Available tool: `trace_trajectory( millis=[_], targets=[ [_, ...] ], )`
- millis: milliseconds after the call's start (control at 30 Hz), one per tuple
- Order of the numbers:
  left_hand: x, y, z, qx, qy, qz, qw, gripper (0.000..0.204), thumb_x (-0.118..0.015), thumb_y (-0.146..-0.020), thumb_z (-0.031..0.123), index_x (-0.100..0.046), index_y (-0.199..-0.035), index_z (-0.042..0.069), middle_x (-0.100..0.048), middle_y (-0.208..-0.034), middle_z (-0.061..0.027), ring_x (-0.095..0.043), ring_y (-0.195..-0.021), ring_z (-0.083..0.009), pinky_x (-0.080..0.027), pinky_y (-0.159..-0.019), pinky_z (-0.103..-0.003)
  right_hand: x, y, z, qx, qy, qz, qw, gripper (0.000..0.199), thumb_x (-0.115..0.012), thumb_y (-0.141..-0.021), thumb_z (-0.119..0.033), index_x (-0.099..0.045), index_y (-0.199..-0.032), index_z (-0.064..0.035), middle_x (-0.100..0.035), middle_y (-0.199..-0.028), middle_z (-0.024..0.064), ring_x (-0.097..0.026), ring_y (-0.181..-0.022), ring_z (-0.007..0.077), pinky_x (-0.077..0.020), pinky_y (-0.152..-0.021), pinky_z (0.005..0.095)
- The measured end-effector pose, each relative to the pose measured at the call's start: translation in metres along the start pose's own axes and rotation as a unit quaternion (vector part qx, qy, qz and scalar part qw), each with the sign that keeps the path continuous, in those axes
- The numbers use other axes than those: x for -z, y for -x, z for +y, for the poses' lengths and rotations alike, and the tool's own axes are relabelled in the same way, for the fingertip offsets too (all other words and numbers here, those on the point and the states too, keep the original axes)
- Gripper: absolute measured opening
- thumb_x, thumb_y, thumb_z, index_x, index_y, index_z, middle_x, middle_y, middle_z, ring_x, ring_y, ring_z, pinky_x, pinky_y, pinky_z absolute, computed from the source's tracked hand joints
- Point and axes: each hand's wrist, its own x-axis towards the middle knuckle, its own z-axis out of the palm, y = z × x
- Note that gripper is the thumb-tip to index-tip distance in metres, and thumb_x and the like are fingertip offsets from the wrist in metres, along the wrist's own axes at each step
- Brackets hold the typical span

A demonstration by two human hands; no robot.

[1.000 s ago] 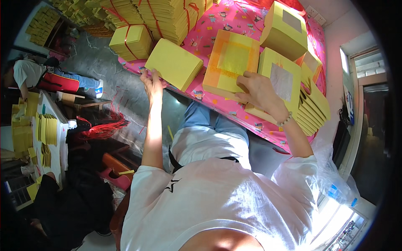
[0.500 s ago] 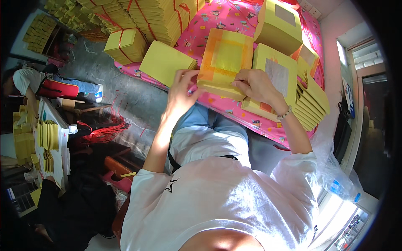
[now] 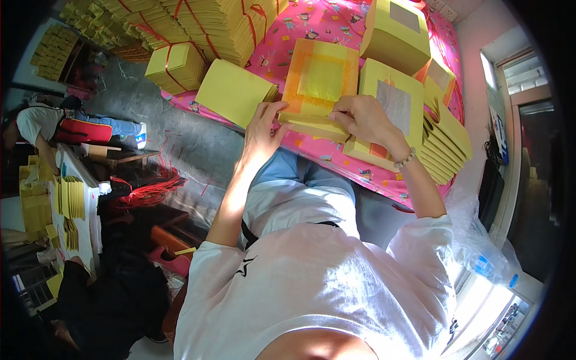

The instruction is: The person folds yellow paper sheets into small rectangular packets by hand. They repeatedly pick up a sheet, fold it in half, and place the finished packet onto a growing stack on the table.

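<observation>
In front of me on the table lies a yellow paper stack beneath an orange-bordered sheet with a translucent yellow middle. My left hand has its fingers and thumb around the left end of the stack's near edge. At the right end, my right hand is closed in a pinch on the yellow paper's near edge; the fingertips are partly hidden. Left of these lies another yellow paper stack. To the right stands a yellow stack with a grey panel on top.
The pink patterned tablecloth also bears red-tied yellow bundles, a tall yellow block and fanned yellow envelopes. On the left, a person in a white shirt and another in black are at a white table.
My left fingers have come in around the left end of the yellow paper's near edge. My right hand has shifted slightly left and up, still pinching. The near edge now appears raised.
</observation>
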Motion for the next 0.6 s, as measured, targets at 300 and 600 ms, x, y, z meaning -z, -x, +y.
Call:
trace_trajectory(
  millis=[300, 600],
  targets=[
    [0.0004, -0.0009, -0.0001, -0.005, 0.009, -0.001, 1.0, 0.042, -0.069, -0.08, 0.006, -0.056, -0.119, 0.004, -0.054, -0.097, -0.0092, -0.057, -0.074, -0.0179, -0.05, -0.066, -0.028, -0.0009, 0.0001, 0.0011, -0.003, 0.013, -0.004, 1.0, 0.016, -0.066, -0.081, -0.018, -0.068, -0.079, -0.0025, -0.063, -0.07, 0.0139, -0.06, -0.064, 0.0312, -0.0457, -0.06, 0.0398],
    [0.0007, 0.0002, -0.0001, 0.022, 0.003, -0.015, 1.0, 0.043, -0.071, -0.078, 0.009, -0.055, -0.117, 0.005, -0.055, -0.107, -0.0152, -0.059, -0.091, -0.0299, -0.051, -0.077, -0.038, 0.0001, -0.0007, -0.0028, -0.009, 0.007, -0.005, 1.0, 0.02, -0.064, -0.082, -0.021, -0.067, -0.076, -0.0019, -0.061, -0.067, 0.0167, -0.059, -0.065, 0.0347, -0.0458, -0.062, 0.043]
  ],
)
